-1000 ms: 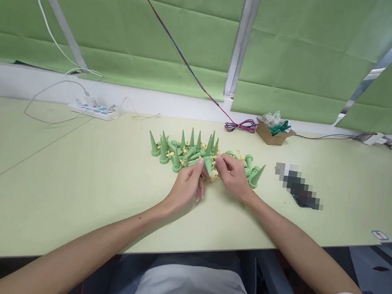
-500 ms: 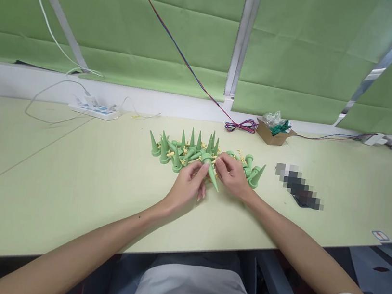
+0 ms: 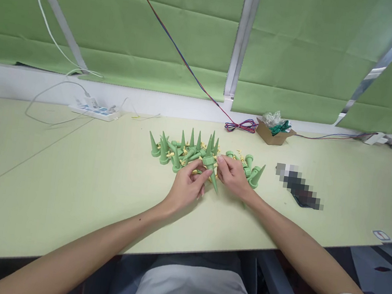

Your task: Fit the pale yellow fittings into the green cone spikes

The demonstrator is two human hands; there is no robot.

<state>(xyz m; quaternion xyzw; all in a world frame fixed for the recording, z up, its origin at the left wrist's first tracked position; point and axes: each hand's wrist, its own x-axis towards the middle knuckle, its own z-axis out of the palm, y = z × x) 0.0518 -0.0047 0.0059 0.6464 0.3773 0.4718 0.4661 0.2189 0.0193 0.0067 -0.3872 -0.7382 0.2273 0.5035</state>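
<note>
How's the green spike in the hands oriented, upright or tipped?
Tipped: the held green spike slants with its tip toward the person, while the upright spikes behind it point up.

The left fingers [image 3: 201,179] and right fingers [image 3: 224,165] pinch close together, both bare forearms [image 3: 103,235] angled inward.

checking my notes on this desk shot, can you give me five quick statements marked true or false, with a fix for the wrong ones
1. The left hand holds a green spike. True.

2. The right hand rests on the cardboard box. False: it pinches at the wide end of the green spike.

3. Several other spikes stand point up. True.

4. The power strip sits to the right of the cardboard box. False: it is to the left.

5. The cardboard box has something dark green in it. True.
</note>
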